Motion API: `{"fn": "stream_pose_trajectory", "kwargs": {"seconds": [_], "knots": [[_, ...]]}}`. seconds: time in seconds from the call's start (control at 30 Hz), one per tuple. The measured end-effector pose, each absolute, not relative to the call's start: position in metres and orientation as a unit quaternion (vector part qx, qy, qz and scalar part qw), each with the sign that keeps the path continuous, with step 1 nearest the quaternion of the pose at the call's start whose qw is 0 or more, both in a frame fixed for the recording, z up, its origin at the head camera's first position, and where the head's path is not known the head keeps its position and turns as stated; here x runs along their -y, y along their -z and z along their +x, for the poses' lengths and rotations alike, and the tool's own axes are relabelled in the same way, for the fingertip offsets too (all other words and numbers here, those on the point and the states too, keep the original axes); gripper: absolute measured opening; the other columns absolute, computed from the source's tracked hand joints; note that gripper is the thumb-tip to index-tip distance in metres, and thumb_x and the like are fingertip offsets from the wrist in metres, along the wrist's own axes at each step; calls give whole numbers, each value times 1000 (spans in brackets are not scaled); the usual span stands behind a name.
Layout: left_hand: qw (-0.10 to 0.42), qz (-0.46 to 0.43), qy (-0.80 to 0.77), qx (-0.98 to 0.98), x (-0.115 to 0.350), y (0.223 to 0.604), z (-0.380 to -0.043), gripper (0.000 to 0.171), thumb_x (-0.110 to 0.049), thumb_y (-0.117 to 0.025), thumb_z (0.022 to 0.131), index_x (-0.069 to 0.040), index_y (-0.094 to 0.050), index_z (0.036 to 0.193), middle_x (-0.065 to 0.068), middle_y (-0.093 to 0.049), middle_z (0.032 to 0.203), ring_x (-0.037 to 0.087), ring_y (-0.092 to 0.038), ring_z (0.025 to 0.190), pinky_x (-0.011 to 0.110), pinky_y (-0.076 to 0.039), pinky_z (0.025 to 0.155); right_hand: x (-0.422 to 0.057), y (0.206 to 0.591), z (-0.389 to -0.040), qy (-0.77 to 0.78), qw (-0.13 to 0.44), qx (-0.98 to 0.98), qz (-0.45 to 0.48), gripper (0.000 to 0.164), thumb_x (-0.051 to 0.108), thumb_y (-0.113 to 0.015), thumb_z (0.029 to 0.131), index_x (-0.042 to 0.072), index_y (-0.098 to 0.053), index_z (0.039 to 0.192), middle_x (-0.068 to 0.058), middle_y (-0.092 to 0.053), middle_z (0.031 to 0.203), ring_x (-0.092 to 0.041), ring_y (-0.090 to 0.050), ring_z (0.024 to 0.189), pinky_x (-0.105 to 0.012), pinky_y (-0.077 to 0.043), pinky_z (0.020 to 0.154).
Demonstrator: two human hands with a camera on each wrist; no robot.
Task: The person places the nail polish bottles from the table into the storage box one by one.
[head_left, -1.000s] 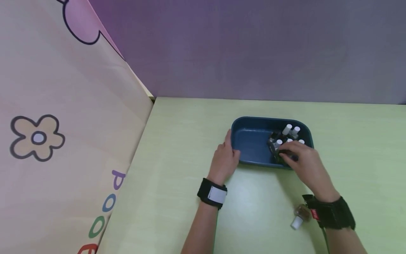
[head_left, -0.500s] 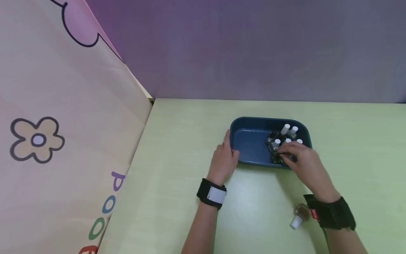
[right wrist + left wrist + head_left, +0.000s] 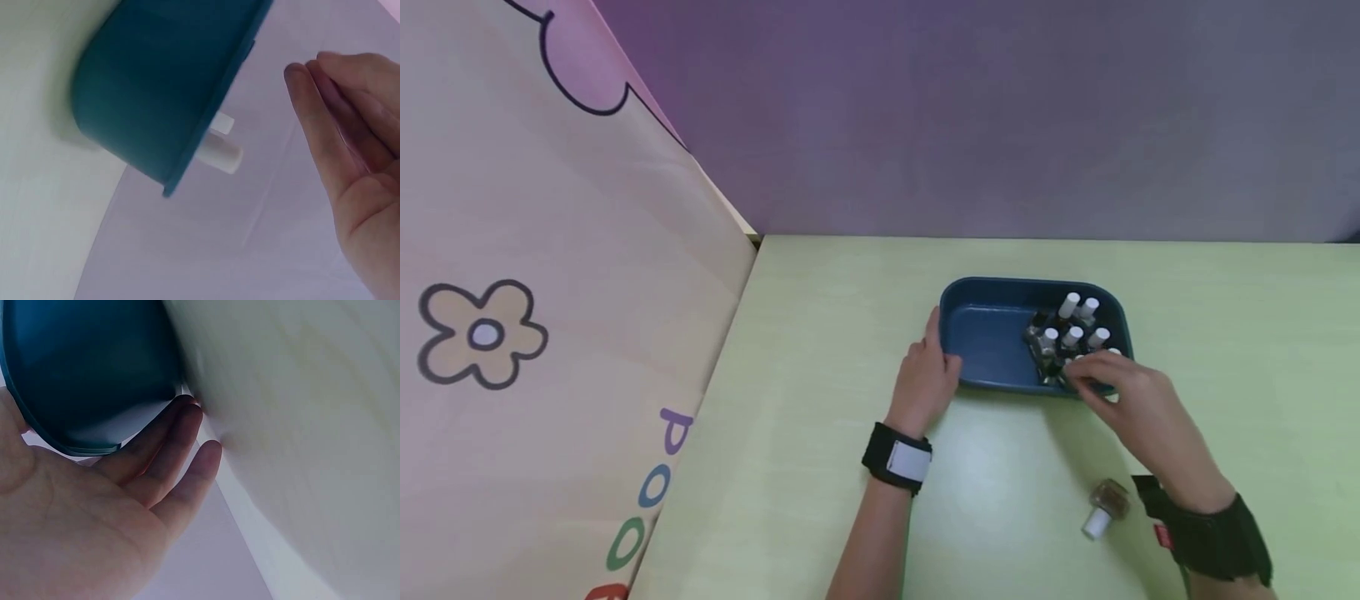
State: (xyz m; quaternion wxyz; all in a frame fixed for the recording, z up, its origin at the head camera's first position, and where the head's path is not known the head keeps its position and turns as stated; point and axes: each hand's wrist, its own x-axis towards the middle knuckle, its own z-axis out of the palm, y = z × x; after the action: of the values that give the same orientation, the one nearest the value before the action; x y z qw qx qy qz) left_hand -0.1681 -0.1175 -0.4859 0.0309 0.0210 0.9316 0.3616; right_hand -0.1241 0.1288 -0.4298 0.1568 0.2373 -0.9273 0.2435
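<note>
A dark blue tray (image 3: pixel 992 342) stands on the table, several small nail polish bottles (image 3: pixel 1072 337) grouped in its right half, most with white caps. My left hand (image 3: pixel 921 383) grips the tray's near left corner, thumb at the front wall and fingers along the left end. In the left wrist view its fingers (image 3: pixel 187 434) lie along the outer wall. My right hand (image 3: pixel 1138 404) is over the tray's near right corner, thumb and fingertips close together. Nothing shows between them in the right wrist view, where white caps (image 3: pixel 219 153) stick up past the tray rim.
One nail polish bottle with a white cap (image 3: pixel 1097 523) lies on its side on the pale green table (image 3: pixel 1000 500), left of my right wrist. A purple-grey panel (image 3: pixel 1000 117) stands behind the table; a printed sheet (image 3: pixel 550 208) with a flower borders the left.
My right hand has drawn back slightly right and toward me from the bottles at the tray's front, uncovering more white caps. The left hand keeps its hold on the tray.
</note>
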Motion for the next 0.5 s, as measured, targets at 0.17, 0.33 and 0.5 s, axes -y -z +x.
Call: {"fn": "stream_pose_trajectory", "kwargs": {"seconds": [0.17, 0.33, 0.5], "knots": [[31, 21, -365, -930, 117, 486, -168, 72, -22, -48, 91, -18, -11, 153, 3, -50, 79, 18, -47, 67, 29, -37, 56, -136, 430, -113, -241, 178, 912, 279, 14, 13, -75, 77, 9, -72, 90, -2, -69, 91, -21, -65, 84, -25, -47, 71], [29, 22, -362, -931, 117, 487, -169, 72, -21, -49, 91, -17, -12, 153, 4, -50, 79, 19, -47, 67, 30, -37, 56, -143, 434, -103, -231, 176, 902, 318, 62, 50, -26, 96, 8, -71, 89, -1, -69, 88, -19, -65, 79, -27, -48, 66], [24, 23, -359, -933, 117, 488, -169, 71, -22, -48, 91, -16, -12, 152, 4, -50, 79, 19, -47, 68, 29, -37, 56, -150, 436, -93, -221, 142, 903, 339, 52, 49, -38, 95, 10, -71, 90, 2, -68, 88, -16, -64, 79, -24, -49, 66]]}}
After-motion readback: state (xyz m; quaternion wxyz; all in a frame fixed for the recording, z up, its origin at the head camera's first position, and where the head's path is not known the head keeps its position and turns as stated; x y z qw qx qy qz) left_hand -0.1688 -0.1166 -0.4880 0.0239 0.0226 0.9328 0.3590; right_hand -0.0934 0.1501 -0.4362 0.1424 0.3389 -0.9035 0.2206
